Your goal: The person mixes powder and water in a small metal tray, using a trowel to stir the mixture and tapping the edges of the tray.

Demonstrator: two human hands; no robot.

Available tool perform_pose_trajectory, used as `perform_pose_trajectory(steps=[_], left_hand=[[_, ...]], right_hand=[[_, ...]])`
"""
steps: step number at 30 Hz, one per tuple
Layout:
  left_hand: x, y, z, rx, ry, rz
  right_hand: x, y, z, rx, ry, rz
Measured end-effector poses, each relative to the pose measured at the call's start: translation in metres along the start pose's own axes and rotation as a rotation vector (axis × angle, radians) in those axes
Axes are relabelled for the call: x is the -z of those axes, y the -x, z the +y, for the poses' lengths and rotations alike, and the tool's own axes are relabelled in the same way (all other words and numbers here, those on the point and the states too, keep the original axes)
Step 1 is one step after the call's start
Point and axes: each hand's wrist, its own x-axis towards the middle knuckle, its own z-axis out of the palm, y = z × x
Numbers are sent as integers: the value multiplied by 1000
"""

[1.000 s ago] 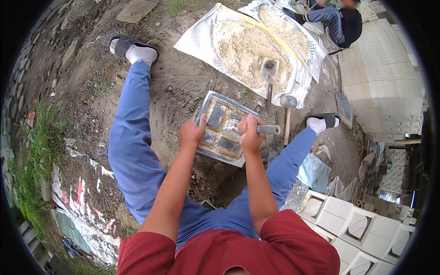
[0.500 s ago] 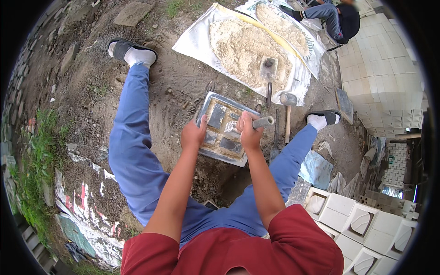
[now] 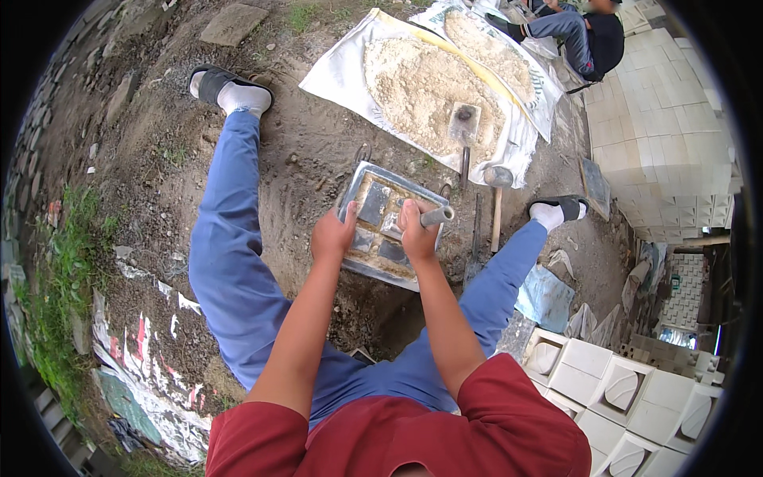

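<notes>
A rectangular metal mould lies between my legs, with dark raised blocks and pale, sandy mix in its recesses. My left hand grips its left rim, thumb on top and the other fingers mostly hidden. Over the right half of the mould, my right hand is closed around a grey pipe-handled tool. The pipe's hollow end points right. A small flat part at the tool's other end is over the inside of the mould; whether it touches the mix I cannot tell.
Beyond the mould, pale powder is heaped on white sacks, with a small shovel on it. A mallet lies right. Pale patterned blocks are stacked at lower right. Another person sits far right.
My right hand has shifted left across the mould with the pipe-handled tool. My left hand stays on the rim.
</notes>
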Motion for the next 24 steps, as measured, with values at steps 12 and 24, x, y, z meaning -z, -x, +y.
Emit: perform_pose_trajectory(steps=[12, 24], left_hand=[[0, -4, -10, -5, 13, 77], [-2, -6, -19, 8, 21, 29]], right_hand=[[-5, -10, -21, -44, -187, 16], [-2, -17, -22, -59, -248, 64]])
